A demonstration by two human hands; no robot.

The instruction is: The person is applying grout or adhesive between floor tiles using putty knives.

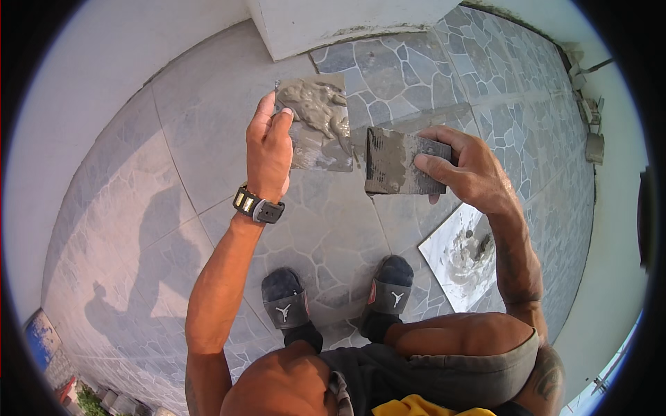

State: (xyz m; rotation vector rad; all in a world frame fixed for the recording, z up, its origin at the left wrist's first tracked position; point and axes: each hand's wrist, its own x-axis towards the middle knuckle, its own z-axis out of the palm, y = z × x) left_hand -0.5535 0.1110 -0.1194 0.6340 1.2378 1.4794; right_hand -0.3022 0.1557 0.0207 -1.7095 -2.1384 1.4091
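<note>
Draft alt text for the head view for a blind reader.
A person's left hand holds a flat plate heaped with wet grey paste, and the right hand grips a smeared rectangular block. Below are dark slides on a stone-patterned floor; a smeared white slab lies at right.

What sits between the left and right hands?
In the head view, left to right: the flat plate with grey paste, held in the left hand; a narrow gap; then the paste-smeared block held in the right hand.
</note>
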